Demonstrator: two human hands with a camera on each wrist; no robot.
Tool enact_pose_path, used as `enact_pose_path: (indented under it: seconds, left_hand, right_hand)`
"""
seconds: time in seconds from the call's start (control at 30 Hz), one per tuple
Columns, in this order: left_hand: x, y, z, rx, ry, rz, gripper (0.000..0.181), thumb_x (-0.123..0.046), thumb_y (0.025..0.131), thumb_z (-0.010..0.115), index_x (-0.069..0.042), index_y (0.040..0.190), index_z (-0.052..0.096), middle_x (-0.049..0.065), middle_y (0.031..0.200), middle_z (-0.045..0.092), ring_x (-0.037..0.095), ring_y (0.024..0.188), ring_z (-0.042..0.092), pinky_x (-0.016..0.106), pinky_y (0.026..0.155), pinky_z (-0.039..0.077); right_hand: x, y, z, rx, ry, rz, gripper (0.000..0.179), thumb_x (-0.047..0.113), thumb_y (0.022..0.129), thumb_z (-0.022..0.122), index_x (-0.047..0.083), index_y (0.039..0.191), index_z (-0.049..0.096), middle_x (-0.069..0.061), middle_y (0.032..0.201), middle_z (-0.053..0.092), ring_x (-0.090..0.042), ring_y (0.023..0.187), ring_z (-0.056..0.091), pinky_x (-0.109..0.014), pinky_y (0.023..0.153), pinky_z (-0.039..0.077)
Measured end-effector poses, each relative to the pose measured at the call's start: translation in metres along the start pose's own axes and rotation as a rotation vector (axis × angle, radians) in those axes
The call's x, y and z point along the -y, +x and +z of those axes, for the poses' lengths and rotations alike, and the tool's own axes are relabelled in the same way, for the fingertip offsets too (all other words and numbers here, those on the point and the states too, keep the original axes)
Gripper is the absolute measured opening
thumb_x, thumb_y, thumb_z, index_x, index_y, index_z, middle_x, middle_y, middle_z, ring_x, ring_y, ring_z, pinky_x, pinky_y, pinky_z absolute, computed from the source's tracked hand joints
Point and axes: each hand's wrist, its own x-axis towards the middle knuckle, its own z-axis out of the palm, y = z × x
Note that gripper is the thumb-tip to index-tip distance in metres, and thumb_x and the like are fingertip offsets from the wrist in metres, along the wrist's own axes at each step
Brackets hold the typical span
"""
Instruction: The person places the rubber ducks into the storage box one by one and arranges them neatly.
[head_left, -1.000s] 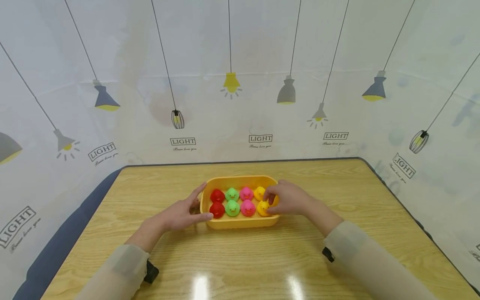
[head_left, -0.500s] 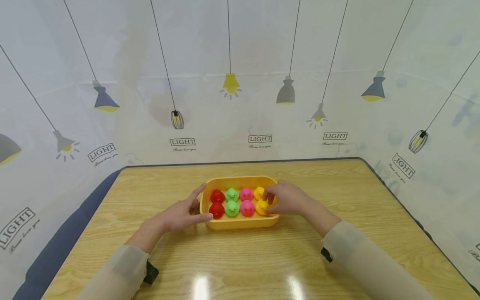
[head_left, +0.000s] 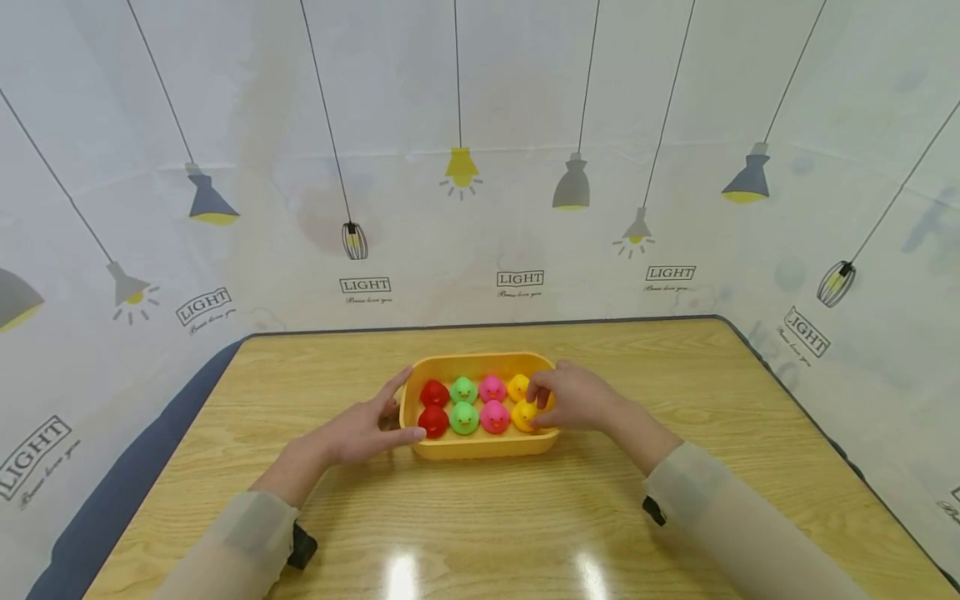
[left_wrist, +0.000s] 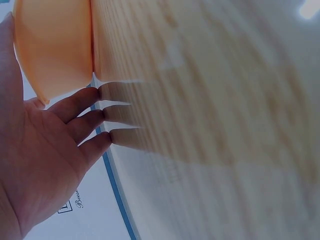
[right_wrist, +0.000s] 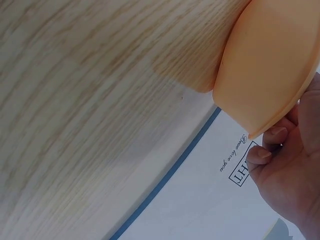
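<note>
A yellow-orange plastic tray (head_left: 480,450) stands on the wooden table, with rubber ducks in two rows. From left to right come red ducks (head_left: 433,421), green ducks (head_left: 464,418), pink ducks (head_left: 495,417) and yellow ducks, the back one (head_left: 518,387) partly seen. My left hand (head_left: 358,429) spreads at the tray's left end, thumb by the front corner and index finger by the back one. In the left wrist view, its other fingertips touch the table. Over the right end, my right hand (head_left: 576,398) pinches the front yellow duck (head_left: 523,414) between thumb and fingers.
Wood-grain table (head_left: 480,517) surrounds the tray, with a dark edge at the back and sides. Behind it hangs a pale cloth (head_left: 420,100) printed with lamps and lettering. A dark blue strip (head_left: 142,467) runs along the left side.
Hardly anything differs: both hands stay at the tray's ends and the ducks keep their places. The view has shifted very slightly.
</note>
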Motion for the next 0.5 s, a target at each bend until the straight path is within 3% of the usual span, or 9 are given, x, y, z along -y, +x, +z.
enact_pose_path:
  seconds: [0.3, 0.5]
  left_hand:
    - [0.0002, 0.0, -0.0004, -0.005, 0.01, 0.011, 0.109, -0.076, 0.096, 0.068, -0.049, 0.175, -0.001, 0.021, 0.162, 0.058, 0.046, 0.145, 0.058, 0.072, 0.124, 0.04]
    - [0.0012, 0.001, 0.0, -0.006, 0.009, 0.01, 0.11, -0.079, 0.095, 0.067, -0.05, 0.175, -0.002, 0.022, 0.164, 0.056, 0.048, 0.149, 0.055, 0.072, 0.125, 0.038]
  right_hand:
    - [-0.0009, 0.0014, 0.0008, 0.001, 0.003, 0.005, 0.028, 0.037, 0.088, 0.093, 0.022, 0.103, 0.075, 0.009, 0.094, 0.072, -0.014, 0.086, 0.051, -0.031, 0.076, 0.046]
    - [-0.0022, -0.0014, -0.0018, -0.004, 0.05, 0.006, 0.03, 0.038, 0.091, 0.092, 0.02, 0.108, 0.076, 0.007, 0.098, 0.072, -0.017, 0.091, 0.056, -0.034, 0.082, 0.049]
